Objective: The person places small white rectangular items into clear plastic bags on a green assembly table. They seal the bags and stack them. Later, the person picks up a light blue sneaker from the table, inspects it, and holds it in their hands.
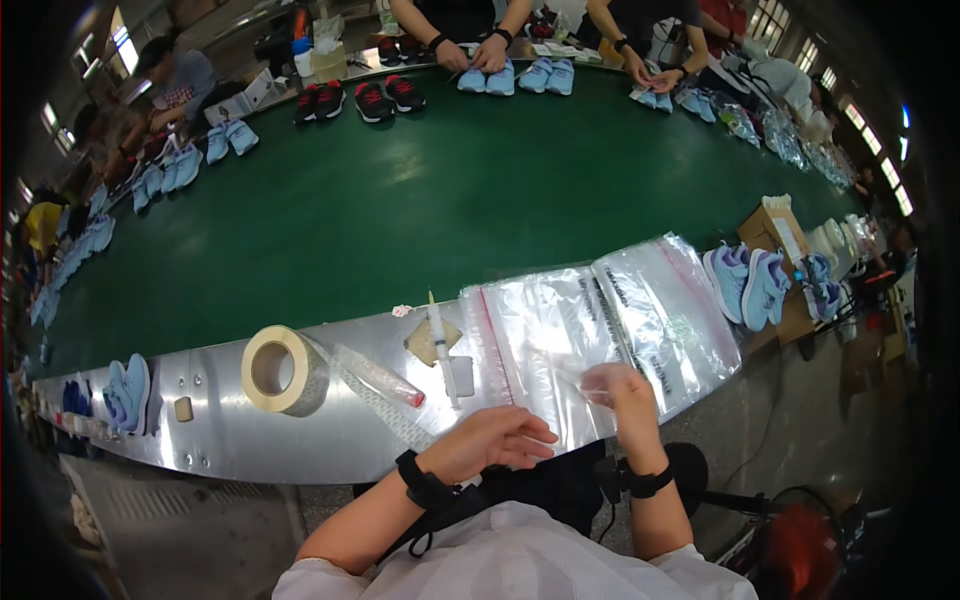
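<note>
My left hand [493, 441] hovers flat, fingers together and extended, just above the near edge of the metal shelf [230, 440], holding nothing I can see. My right hand [622, 393] rests on a spread of clear plastic bags [600, 320] and pinches a small clear piece of plastic between its fingertips. Both wrists wear black bands. A roll of pale tape [278, 369] stands to the left, with a strip of clear film running from it toward my left hand.
A white pen-like tool [441, 345] and a tan card [428, 340] lie beside the bags. Light blue shoes [752, 285] sit at the right, another pair [127, 392] at the left. The wide green belt [420, 200] carries shoes; other people work along its far side.
</note>
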A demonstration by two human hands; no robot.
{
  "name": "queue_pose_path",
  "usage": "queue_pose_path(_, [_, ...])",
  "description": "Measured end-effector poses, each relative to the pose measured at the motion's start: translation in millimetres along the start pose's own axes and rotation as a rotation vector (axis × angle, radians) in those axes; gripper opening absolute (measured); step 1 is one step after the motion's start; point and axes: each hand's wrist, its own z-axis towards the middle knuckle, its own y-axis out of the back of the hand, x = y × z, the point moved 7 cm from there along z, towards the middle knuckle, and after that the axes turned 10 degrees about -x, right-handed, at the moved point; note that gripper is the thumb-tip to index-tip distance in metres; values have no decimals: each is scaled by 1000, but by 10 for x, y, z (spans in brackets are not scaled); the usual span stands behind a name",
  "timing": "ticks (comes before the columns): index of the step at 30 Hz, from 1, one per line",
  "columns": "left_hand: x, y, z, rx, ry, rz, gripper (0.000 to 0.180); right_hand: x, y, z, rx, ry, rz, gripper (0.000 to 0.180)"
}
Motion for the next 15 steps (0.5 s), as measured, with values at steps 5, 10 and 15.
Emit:
queue_pose_path(5, [0,275,-16,-324,-81,-50,44,-17,1274,424,-412,-12,516,16])
queue_pose_path(10, [-120,646,-1184,-520,-357,130,34,-165,2296,246,-817,128,63,22])
queue_pose_path(15, [-42,1283,-1503,-1074,-352,511,24,253,1574,-122,-759,439,-310,21])
